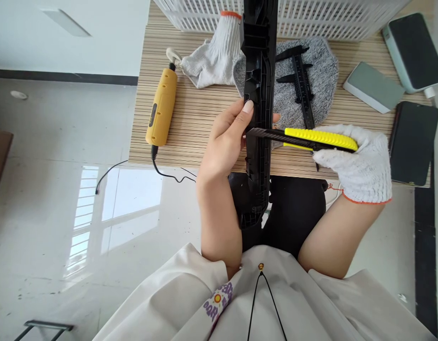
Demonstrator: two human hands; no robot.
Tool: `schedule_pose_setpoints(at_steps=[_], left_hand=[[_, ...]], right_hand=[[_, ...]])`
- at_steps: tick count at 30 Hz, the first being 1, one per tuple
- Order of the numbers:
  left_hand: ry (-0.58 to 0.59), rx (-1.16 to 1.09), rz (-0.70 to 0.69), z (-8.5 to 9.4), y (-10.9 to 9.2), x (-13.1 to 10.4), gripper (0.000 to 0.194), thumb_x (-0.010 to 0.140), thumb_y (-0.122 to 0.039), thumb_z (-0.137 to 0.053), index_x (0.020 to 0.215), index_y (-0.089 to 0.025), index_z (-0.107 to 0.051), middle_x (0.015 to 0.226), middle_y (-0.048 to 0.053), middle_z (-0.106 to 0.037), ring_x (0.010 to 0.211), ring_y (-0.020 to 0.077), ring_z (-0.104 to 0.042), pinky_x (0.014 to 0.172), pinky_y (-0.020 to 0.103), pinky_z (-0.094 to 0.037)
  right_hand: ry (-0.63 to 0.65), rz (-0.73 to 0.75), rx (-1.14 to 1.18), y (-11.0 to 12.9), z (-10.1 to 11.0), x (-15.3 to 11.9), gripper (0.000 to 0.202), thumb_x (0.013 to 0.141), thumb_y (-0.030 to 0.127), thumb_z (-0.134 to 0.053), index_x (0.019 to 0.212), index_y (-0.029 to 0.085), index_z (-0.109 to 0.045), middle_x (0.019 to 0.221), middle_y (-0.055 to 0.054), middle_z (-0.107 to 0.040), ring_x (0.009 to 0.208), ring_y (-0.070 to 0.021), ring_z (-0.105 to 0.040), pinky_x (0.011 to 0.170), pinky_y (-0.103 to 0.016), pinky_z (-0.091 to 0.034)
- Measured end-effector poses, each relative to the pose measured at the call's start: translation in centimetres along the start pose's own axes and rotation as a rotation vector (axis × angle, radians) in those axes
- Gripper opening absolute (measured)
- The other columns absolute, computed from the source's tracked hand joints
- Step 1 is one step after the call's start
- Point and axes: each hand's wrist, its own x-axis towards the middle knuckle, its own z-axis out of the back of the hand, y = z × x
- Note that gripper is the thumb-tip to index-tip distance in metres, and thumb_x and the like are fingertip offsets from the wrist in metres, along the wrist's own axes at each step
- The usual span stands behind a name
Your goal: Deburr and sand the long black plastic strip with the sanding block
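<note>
My bare left hand (227,135) grips a long black plastic part (258,90) with ribs and clips along it, thumb on top and fingers passing behind. The part stretches from over the basket at the top down to my lap. In my right hand (361,158), which wears a white knit glove with an orange hem, is a yellow and black utility knife (320,138). Its extended blade points left and crosses the part just below my left thumb. Whether the edge touches the plastic I cannot tell.
Behind lies a black caliper (302,85) on a grey cloth (323,61), beside a white glove (217,54). A corded yellow tool (162,106) is at the left. A white basket (321,21) stands at the back; phones (414,142) and a grey-green box (375,85) are at the right.
</note>
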Motion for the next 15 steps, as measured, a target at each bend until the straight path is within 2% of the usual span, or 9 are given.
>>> schedule_pose_setpoints(at_steps=[2,5,8,12,15], left_hand=[[-0.012,0.012,0.003,-0.04,-0.01,-0.01,0.022,0.095,-0.041,-0.056,0.095,-0.022,-0.068,0.095,0.004,-0.075,0.087,0.0209,-0.073,0.072,0.034,-0.062],[-0.063,0.019,0.053,0.05,0.11,0.05,0.028,0.093,-0.047,-0.059,0.100,-0.020,-0.067,0.088,0.004,-0.072,0.095,0.0250,-0.073,0.070,0.034,-0.061],[-0.095,-0.010,0.076,0.22,0.21,0.13,0.027,0.089,-0.047,-0.065,0.099,-0.022,-0.067,0.080,0.004,-0.070,0.099,0.0269,-0.071,0.070,0.033,-0.061],[-0.102,-0.010,0.102,0.15,0.07,0.07,0.023,0.089,-0.045,-0.065,0.096,-0.024,-0.068,0.086,0.005,-0.073,0.092,0.0255,-0.072,0.067,0.032,-0.060],[-0.080,-0.013,0.073,-0.01,-0.07,-0.01,0.021,0.092,-0.043,-0.062,0.096,-0.024,-0.069,0.089,0.005,-0.074,0.083,0.0231,-0.073,0.063,0.032,-0.060]], right_hand=[[-0.031,0.021,0.026,0.01,-0.01,0.03,0.034,0.060,0.017,-0.084,0.091,0.031,-0.081,0.066,0.009,-0.072,0.052,-0.0064,-0.061,0.047,-0.013,-0.050],[0.010,0.002,0.021,-0.04,-0.02,0.10,0.035,0.059,0.016,-0.084,0.090,0.031,-0.081,0.070,0.009,-0.073,0.055,-0.0067,-0.063,0.049,-0.013,-0.052],[-0.066,0.013,0.061,-0.13,-0.06,0.12,0.033,0.060,0.017,-0.083,0.090,0.030,-0.081,0.065,0.009,-0.071,0.049,-0.0055,-0.059,0.044,-0.012,-0.048],[-0.014,-0.013,0.040,-0.12,-0.13,0.10,0.036,0.058,0.016,-0.084,0.090,0.030,-0.081,0.070,0.008,-0.073,0.055,-0.0071,-0.063,0.051,-0.014,-0.053],[-0.055,-0.005,0.080,-0.02,-0.18,0.08,0.035,0.058,0.016,-0.083,0.091,0.030,-0.081,0.068,0.008,-0.071,0.051,-0.0064,-0.060,0.047,-0.014,-0.051]])
